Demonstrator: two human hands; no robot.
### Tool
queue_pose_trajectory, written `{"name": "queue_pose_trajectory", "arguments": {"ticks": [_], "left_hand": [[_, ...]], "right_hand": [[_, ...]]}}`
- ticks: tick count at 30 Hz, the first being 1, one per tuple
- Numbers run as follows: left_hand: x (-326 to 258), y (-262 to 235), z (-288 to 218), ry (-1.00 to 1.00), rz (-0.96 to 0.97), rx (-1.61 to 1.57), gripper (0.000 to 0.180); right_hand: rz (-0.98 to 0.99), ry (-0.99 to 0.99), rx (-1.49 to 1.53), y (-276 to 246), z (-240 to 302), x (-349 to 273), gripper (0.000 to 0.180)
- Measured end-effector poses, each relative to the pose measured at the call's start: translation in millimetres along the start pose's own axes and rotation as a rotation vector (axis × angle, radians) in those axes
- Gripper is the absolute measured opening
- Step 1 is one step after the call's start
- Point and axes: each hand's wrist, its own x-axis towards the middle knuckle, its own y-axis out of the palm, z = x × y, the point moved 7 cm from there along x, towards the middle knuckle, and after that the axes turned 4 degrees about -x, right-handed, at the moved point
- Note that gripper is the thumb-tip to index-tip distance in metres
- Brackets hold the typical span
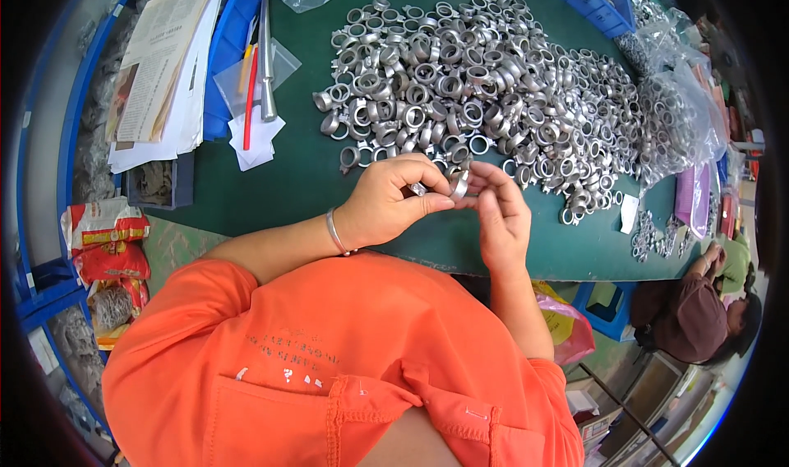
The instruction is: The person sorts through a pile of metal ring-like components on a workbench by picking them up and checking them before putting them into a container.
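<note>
A silver-grey metal ring is held upright between my two hands, just in front of a large heap of similar rings. My left hand, with a bangle at the wrist, pinches the ring's left side between thumb and fingers. A small shiny metal piece shows in the curl of that same hand; its kind cannot be made out. On the other side, my right hand has its fingertips at the ring, the thumb bent toward it. Part of the ring is hidden by fingers.
The green tabletop carries a tapered metal rod, a red pen and papers beside a blue bin. At right lie a clear bag of rings and a smaller pile. Another person sits beyond a blue stool.
</note>
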Motion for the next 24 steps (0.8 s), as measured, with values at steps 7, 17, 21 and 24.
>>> {"name": "queue_pose_trajectory", "arguments": {"ticks": [7, 17, 21, 24], "left_hand": [[-2, 4, -7, 0.139, 0.037, 0.049, 0.008], [-2, 6, -2, 0.033, 0.069, -0.016, 0.01], [-5, 7, 4, -0.095, 0.064, -0.163, 0.014], [-4, 4, 0, -0.038, 0.004, -0.161, 0.015]], "right_hand": [[0.087, -0.046, 0.03, 8, 2, -6, 0.042], [0.048, -0.113, 0.04, 10, 5, -10, 0.036], [0.024, -0.403, -0.437, 12, 25, -11, 0.033], [-0.067, -0.534, -0.568, 13, 36, -16, 0.036]]}}
